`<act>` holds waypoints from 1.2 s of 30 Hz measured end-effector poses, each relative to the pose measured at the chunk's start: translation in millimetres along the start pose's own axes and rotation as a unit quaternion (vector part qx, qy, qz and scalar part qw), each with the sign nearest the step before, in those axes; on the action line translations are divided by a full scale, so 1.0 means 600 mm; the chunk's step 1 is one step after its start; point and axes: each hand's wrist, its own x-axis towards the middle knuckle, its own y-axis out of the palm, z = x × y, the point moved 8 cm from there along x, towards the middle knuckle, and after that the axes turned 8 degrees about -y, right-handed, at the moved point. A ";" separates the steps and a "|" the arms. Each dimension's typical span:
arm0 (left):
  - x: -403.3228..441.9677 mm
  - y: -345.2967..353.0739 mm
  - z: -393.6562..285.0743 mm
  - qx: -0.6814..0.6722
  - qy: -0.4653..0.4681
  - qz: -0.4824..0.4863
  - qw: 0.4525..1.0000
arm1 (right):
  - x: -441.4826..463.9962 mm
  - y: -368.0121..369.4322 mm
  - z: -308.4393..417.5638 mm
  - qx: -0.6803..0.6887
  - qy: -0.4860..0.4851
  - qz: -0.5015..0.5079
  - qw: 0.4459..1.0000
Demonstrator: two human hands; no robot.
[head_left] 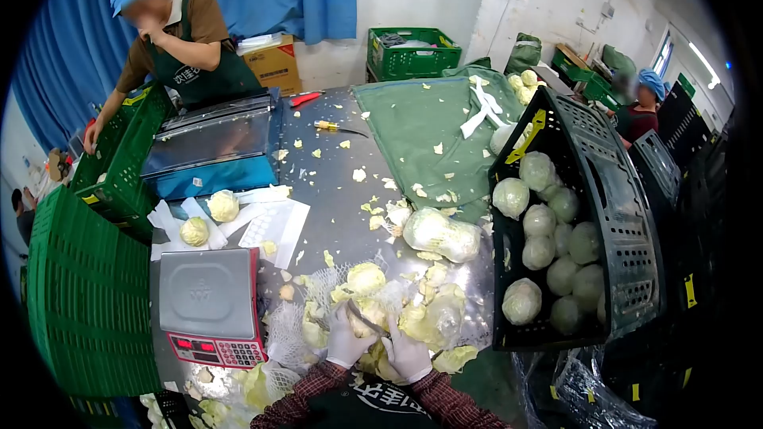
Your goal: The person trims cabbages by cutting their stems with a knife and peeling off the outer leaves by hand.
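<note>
In the lower middle of the frame, a round, pale green cabbage head [370, 307] sits close to the person's body, between the two white-gloved hands and above a litter of loose leaves. The left hand [348, 340] is partly curled, cupping the near left side of the head, apparently to keep it from rolling. The right hand [408, 351] is closed around the grip of a dark, curved-bladed knife [366, 320], its fingers mostly bent; the grip itself is largely hidden. The blade slants up and left across the cabbage, towards the left hand, so the cupped grasp probably also serves to brace the head against the edge.

White mesh netting [284, 335] lies bunched on the grey metal desk [338, 179] just left of the hands. Further left, a grey-topped weighing scale with a red base [208, 294] has its keypad facing the near edge, presumably for easy reading. At the right of the frame, a black perforated plastic crate [632, 214] tilts its open side towards the desk, seemingly for easy reach; film-wrapped, pale round heads [539, 250] rest inside. A large, elongated pale cabbage [441, 236] lies between crate and hands, untouched.
</note>
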 end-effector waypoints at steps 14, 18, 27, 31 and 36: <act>0.012 -0.006 -0.003 -0.034 -0.036 -0.045 0.998 | 0.037 -0.003 -0.012 0.002 0.032 0.028 0.999; -0.039 -0.016 -0.037 -0.026 0.059 -0.048 0.997 | 0.062 -0.045 -0.135 0.039 0.250 -0.035 0.967; -0.014 -0.009 0.001 -0.016 0.002 -0.016 1.000 | 0.046 -0.049 0.023 0.111 0.018 -0.047 0.993; -0.009 -0.005 0.003 0.006 -0.005 -0.017 1.000 | 0.007 -0.027 0.008 0.093 0.027 0.039 0.995; -0.003 -0.005 -0.002 0.006 0.007 -0.004 1.000 | -0.013 0.001 -0.002 0.054 0.012 0.004 0.998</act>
